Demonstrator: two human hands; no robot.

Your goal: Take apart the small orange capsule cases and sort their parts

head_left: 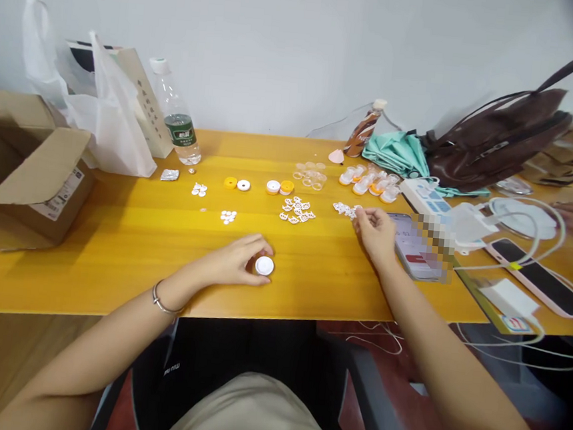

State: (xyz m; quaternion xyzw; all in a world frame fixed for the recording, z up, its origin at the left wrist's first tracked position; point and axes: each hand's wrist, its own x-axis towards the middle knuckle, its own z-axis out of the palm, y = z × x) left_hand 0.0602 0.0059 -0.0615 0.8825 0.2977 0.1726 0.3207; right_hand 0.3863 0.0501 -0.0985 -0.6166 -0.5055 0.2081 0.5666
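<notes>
table (pixel 128 241) | wood, yellow | holds box (pixel 19 171), bottle (pixel 177 122), bag (pixel 498 136)

**Open wood near me, clutter further back**

Between my left hand (pixel 235 261) and right hand (pixel 376 231) the table (pixel 127 254) lies bare, as does the stretch leftward to the cardboard box (pixel 24 172). Ahead, small white pieces (pixel 297 210) and caps (pixel 279 187) dot the way. On my right, a phone (pixel 414 246), power strip (pixel 431 199) and cables (pixel 535 243) crowd in; the blurred far corner seems cluttered too.

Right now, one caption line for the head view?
Left hand holds a white round cap; right hand touches small white pieces.
</notes>
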